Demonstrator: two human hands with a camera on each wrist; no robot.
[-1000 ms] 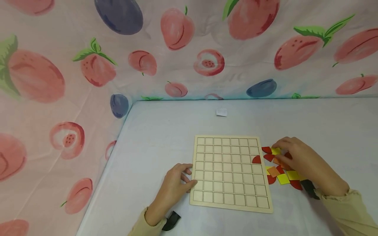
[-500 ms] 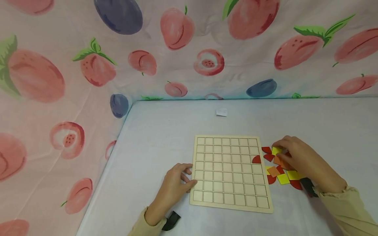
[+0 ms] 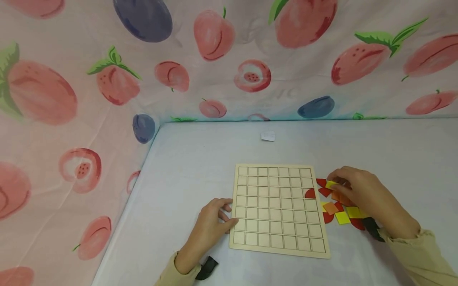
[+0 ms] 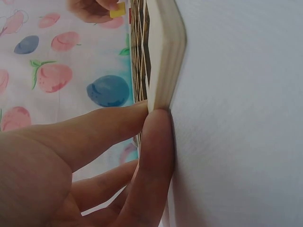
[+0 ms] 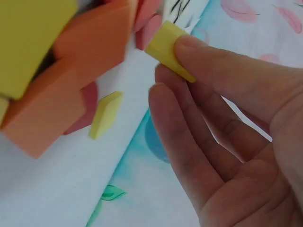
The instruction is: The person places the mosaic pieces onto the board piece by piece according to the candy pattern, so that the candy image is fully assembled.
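Observation:
A square wooden board (image 3: 327, 254) with a grid of shallow cells lies on the white surface. My left hand (image 3: 211, 224) holds its left edge, thumb on the rim and a finger against the side, as the left wrist view also shows the board's edge (image 4: 170, 52). To the right of the board, my right hand (image 3: 361, 188) pinches a yellow square tile (image 5: 165, 45) between thumb and fingertips, above the pile. A red quarter-round tile (image 3: 310, 194) sits in a cell at the board's right side.
Loose tiles lie beside the board's right edge: orange squares (image 3: 330, 208), yellow squares (image 3: 342, 217) and red quarter-rounds (image 3: 328, 218). A small white paper (image 3: 268, 136) lies farther back. A fruit-printed cloth (image 3: 212, 35) hangs behind and at the left.
My right hand has taken the yellow square tile and tilted it up off the pile, shifting slightly left. My left hand stays at the board's edge.

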